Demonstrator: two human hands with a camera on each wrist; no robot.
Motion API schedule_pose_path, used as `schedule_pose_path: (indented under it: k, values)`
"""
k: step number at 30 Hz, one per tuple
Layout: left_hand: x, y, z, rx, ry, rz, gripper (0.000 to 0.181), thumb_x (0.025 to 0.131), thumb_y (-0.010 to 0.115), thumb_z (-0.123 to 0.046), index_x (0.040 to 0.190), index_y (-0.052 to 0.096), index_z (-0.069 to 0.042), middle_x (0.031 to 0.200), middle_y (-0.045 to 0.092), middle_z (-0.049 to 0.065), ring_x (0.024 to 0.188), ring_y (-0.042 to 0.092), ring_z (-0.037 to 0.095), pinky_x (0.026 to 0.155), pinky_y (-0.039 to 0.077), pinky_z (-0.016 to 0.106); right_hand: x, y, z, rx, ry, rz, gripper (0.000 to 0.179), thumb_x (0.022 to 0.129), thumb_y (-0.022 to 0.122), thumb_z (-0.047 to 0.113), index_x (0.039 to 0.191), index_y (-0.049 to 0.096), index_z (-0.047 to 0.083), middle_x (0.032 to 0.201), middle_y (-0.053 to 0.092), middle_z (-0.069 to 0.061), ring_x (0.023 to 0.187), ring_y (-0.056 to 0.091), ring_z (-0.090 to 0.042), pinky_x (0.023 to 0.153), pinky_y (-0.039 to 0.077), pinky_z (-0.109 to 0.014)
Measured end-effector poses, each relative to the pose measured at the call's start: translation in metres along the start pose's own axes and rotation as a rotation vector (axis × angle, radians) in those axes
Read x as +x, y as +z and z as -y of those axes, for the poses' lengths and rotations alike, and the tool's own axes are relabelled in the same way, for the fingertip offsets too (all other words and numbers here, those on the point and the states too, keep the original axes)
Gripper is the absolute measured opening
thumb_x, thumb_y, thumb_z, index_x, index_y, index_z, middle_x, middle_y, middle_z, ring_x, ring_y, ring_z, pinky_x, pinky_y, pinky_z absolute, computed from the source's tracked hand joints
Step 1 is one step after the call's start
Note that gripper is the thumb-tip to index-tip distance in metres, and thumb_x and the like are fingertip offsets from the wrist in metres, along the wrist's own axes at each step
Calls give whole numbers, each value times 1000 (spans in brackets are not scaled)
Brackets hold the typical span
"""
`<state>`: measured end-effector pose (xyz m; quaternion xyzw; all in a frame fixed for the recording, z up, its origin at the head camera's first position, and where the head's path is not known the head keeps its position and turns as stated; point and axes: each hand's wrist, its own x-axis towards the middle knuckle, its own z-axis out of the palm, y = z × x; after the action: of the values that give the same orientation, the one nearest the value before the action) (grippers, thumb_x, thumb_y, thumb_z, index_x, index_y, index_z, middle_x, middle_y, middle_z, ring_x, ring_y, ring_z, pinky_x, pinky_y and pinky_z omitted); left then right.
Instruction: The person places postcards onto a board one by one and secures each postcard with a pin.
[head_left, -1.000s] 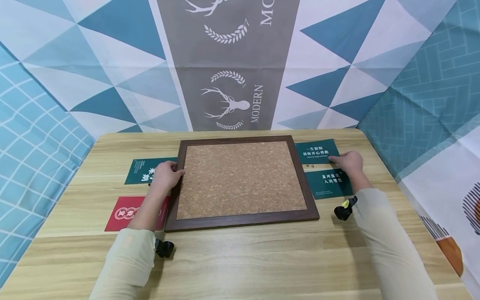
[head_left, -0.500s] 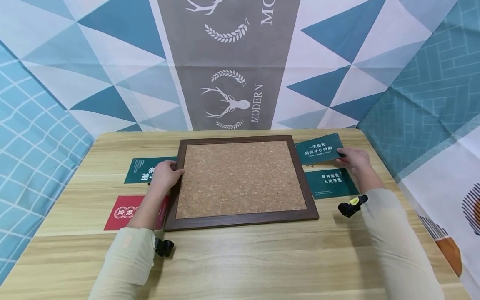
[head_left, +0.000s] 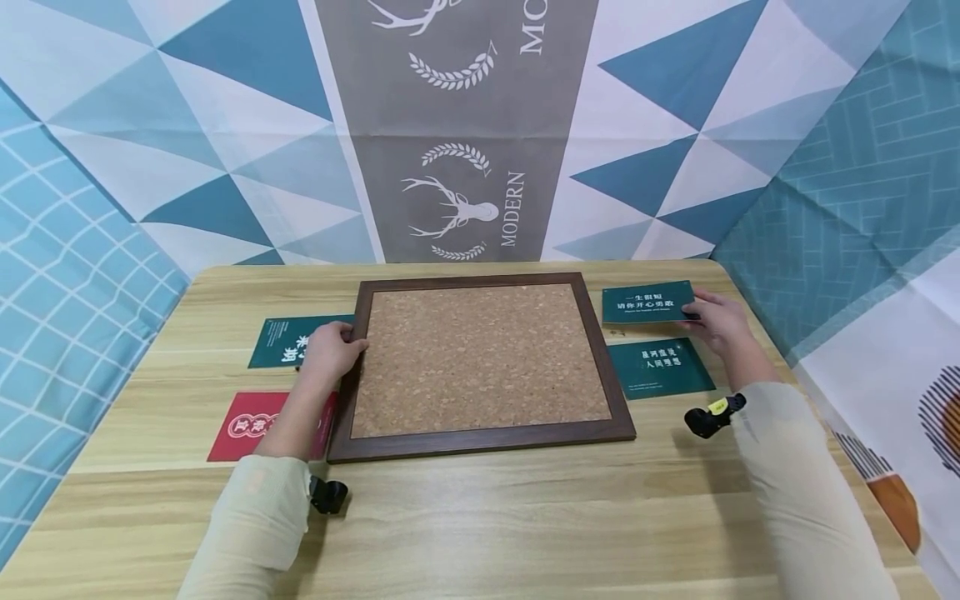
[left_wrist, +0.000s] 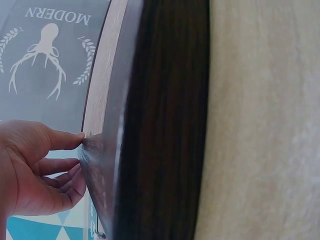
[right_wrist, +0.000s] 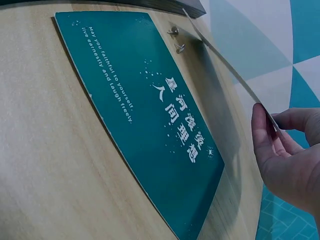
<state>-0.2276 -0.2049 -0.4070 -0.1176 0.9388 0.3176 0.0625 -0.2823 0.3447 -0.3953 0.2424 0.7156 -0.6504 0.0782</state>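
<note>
A cork board (head_left: 480,358) with a dark brown wooden frame lies flat on the table. At its left side my left hand (head_left: 332,354) pinches the frame, thumb on the rim (left_wrist: 125,100) and fingers along the outer edge. To the board's right, my right hand (head_left: 722,325) pinches the right end of a dark green card (head_left: 633,310) with white lettering. In the right wrist view this card (right_wrist: 225,65) is tilted and raised above the table, seen nearly edge-on. A second green card (right_wrist: 125,100) lies flat in front of it.
Two small metal pins (right_wrist: 176,40) are on the table beside the flat card. Left of the board lie another green card (head_left: 281,337) and a red card (head_left: 243,425), both partly hidden by the left arm. Patterned cloth (head_left: 465,133) hangs behind the wooden table (head_left: 480,525).
My right hand has lifted the upper green card off the table and shifted it slightly right, away from the board. My left hand stays at the frame.
</note>
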Motion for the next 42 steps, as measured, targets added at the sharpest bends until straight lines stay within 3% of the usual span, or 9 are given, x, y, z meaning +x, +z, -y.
schedule_pose_path:
  k: [3, 7, 13, 26, 33, 42]
  values:
    - [1, 0, 0, 0, 5, -3, 51, 94, 55, -22, 132, 43, 10, 124, 51, 30, 108, 55, 39, 89, 48, 50, -3, -3, 1, 27, 4, -5, 63, 94, 49, 8, 150, 22, 17, 145, 29, -14, 82, 54, -3, 70, 53, -15]
    - [1, 0, 1, -4, 6, -7, 51, 93, 55, -22, 131, 44, 10, 124, 52, 30, 107, 55, 38, 90, 48, 50, -7, -4, 3, 61, 14, -19, 62, 93, 51, 9, 149, 25, 19, 122, 41, -4, 84, 53, -6, 69, 53, -16]
    - [1, 0, 2, -6, 2, -4, 51, 94, 55, -22, 131, 44, 10, 125, 51, 31, 107, 55, 39, 91, 47, 50, -10, -4, 4, 94, 18, -34, 60, 93, 51, 8, 148, 29, 20, 104, 42, 5, 86, 51, -7, 67, 53, -16]
    - [0, 1, 2, -17, 3, -8, 49, 94, 55, -22, 130, 45, 10, 123, 52, 31, 106, 55, 39, 91, 48, 50, -17, -2, 8, 145, 31, -53, 60, 91, 55, 8, 146, 34, 24, 103, 44, 6, 86, 51, -7, 69, 54, -18]
    - [0, 0, 2, -23, -15, 4, 51, 94, 55, -22, 132, 43, 9, 125, 50, 30, 106, 54, 38, 91, 47, 50, -18, 5, 10, 142, 16, -38, 62, 92, 55, 9, 147, 32, 25, 138, 35, -6, 98, 49, -10, 65, 54, -16]
    - [0, 0, 3, -38, -8, 1, 50, 94, 55, -22, 132, 43, 9, 123, 51, 30, 105, 54, 37, 91, 48, 49, -21, 9, 13, 159, -5, -17, 62, 92, 56, 8, 146, 32, 24, 113, 45, 3, 94, 52, -9, 65, 54, -16]
